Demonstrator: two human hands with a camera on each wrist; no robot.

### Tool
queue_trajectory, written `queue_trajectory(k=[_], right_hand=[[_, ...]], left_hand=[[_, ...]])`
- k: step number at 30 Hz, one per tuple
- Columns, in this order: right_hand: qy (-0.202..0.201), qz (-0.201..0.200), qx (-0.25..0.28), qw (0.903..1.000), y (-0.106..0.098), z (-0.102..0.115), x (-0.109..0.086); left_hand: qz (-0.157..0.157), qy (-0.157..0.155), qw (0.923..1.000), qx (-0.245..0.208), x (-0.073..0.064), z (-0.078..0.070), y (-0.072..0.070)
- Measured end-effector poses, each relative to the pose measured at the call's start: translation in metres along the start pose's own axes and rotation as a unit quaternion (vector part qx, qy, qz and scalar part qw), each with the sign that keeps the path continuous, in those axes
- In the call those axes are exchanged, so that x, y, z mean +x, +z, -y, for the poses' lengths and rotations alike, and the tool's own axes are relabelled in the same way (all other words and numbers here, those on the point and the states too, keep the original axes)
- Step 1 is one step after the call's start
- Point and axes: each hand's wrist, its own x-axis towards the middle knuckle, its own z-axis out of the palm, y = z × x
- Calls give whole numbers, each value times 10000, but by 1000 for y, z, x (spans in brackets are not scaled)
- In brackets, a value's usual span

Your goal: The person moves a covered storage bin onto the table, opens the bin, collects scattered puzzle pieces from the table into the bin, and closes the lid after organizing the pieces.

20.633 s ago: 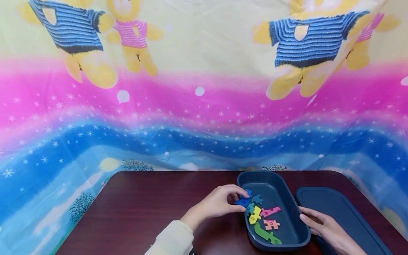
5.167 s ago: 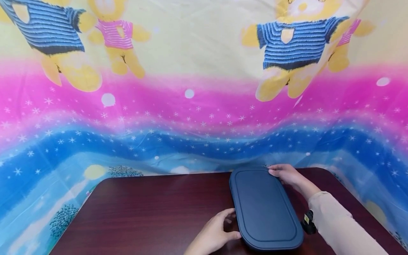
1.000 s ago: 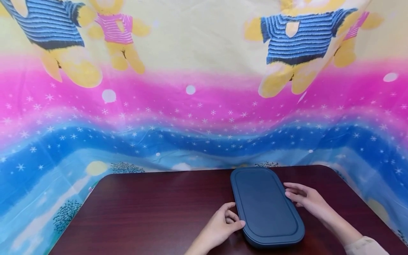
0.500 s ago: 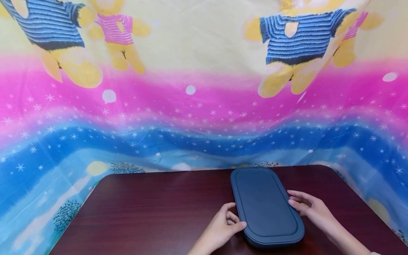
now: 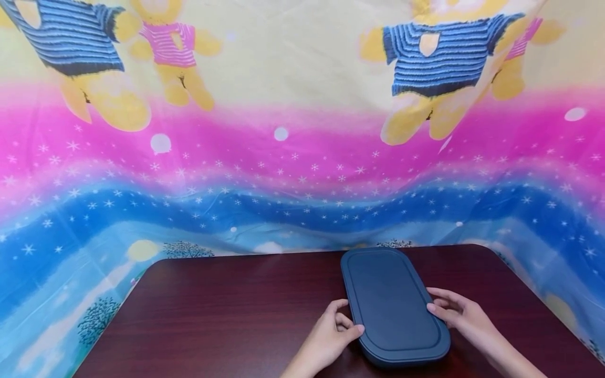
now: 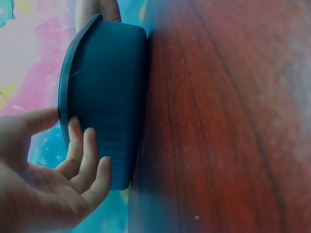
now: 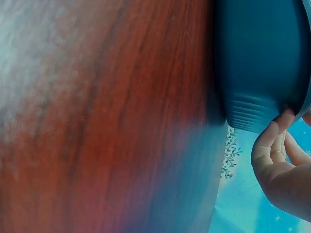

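Note:
A dark blue rectangular box with rounded corners stands on the table, its lid (image 5: pixel 394 299) on top. From the side, the box's wall (image 6: pixel 109 82) shows ridges toward one end. My left hand (image 5: pixel 328 336) grips the left rim near the front, thumb on the lid's edge and fingers against the side just below. Across from it, my right hand (image 5: pixel 465 317) pinches the right rim, thumb on the lid's edge; its fingertips (image 7: pixel 285 116) touch beneath the rim. The inside of the box is hidden by the lid.
A dark red-brown wooden table (image 5: pixel 227 310) with rounded far corners carries the box. Behind it hangs a cloth (image 5: pixel 302 157) printed with bears and snowflakes, meeting the table's back and side edges.
Earlier the box stood uncovered with colourful puzzle pieces inside and the lid to its right; now the lid covers it. Over the last second my right hand slid along the rim toward me.

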Motion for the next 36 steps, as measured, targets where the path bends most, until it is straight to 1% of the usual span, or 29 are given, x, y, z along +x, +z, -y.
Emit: queue_trajectory(k=[11,19,24,27,36], right_hand=[[-42,53,78,9999,1,0,0],[-126,49,21,9999,3,1,1],[-142,100,126,9998,2,2,-1],[-153,125,161,9997,1,3,-1],[-185,85,-7,9998,-1,6,1]], left_hand=[[208,-39,9994,-272,2,3,-1],[121,24,9994,-310,4,5,-1],[62,77,9997,-214,4,3,-2],[41,156,9998,-75,4,2,-3],[-42,302,9989,359,12,-2,-10]])
